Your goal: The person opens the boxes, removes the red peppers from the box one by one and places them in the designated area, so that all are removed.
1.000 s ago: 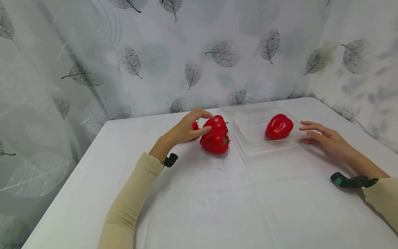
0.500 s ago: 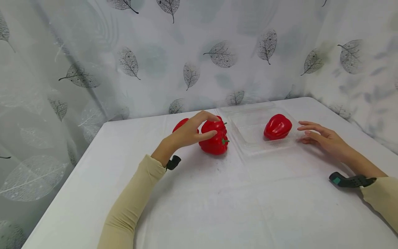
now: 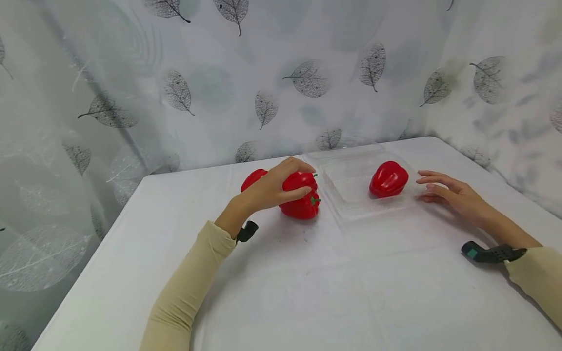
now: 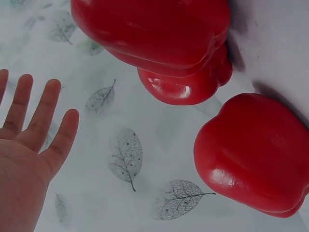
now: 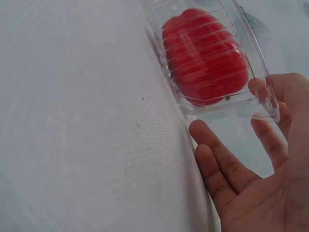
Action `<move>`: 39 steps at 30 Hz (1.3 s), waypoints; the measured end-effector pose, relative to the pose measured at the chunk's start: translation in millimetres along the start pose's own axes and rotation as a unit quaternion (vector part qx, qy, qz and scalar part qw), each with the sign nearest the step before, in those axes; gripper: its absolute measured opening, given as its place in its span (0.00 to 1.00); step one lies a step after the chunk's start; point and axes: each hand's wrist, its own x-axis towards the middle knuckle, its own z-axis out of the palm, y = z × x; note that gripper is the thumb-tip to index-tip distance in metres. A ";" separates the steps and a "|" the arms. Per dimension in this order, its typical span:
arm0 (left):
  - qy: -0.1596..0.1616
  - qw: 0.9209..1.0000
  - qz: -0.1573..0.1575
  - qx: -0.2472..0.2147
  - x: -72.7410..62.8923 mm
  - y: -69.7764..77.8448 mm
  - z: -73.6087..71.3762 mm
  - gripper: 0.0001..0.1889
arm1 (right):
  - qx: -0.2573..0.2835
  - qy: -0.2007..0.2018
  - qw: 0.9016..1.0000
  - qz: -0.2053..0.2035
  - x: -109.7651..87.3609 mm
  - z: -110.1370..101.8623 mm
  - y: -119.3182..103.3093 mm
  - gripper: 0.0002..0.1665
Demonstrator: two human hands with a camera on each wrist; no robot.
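Observation:
In the head view, several red bell peppers (image 3: 298, 209) stand together on the white table, left of a clear plastic container (image 3: 349, 183). Over them hovers my left hand (image 3: 268, 190), fingers arched, partly hiding them. The left wrist view shows its fingers spread and apart from the nearby pepper (image 4: 253, 154); nothing is in that hand. One more bell pepper (image 3: 389, 179) lies inside the container. My right hand (image 3: 454, 195) is at the container's right side with loosely bent fingers. The right wrist view has its fingertips at the container's rim (image 5: 263, 63); firm contact cannot be told.
A white cloth covers the table (image 3: 285, 292). Behind and at both sides hangs a pale curtain (image 3: 219, 87) with a leaf print. Dark bands with small devices are on both wrists.
My left hand has moved slightly right over the peppers, uncovering more of the left one. The right hand keeps its place by the container. The head view has shifted a little.

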 end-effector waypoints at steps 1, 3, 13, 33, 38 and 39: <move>0.000 1.000 0.001 0.001 0.2 0.4 0.3 0.23 | 0.001 -0.001 1.000 0.000 0.2 -0.1 -0.1 0.18; 0.000 1.000 0.004 0.002 0.7 1.9 1.1 0.23 | 0.004 -0.004 1.000 -0.004 0.6 -0.2 0.0 0.18; -0.002 0.999 0.031 0.011 8.2 8.9 6.7 0.23 | 0.003 -0.002 1.000 -0.001 0.0 1.7 -1.0 0.18; -0.025 0.997 0.057 0.042 34.8 26.7 22.1 0.24 | 0.012 -0.007 1.000 -0.016 -0.4 1.2 -3.0 0.18; -0.035 0.997 0.061 0.029 41.7 33.6 27.6 0.24 | 0.009 -0.004 1.000 -0.011 0.4 1.4 -1.8 0.18; -0.039 0.997 0.062 0.027 43.3 35.1 28.9 0.24 | 0.008 -0.003 1.000 -0.011 0.4 1.3 -1.4 0.18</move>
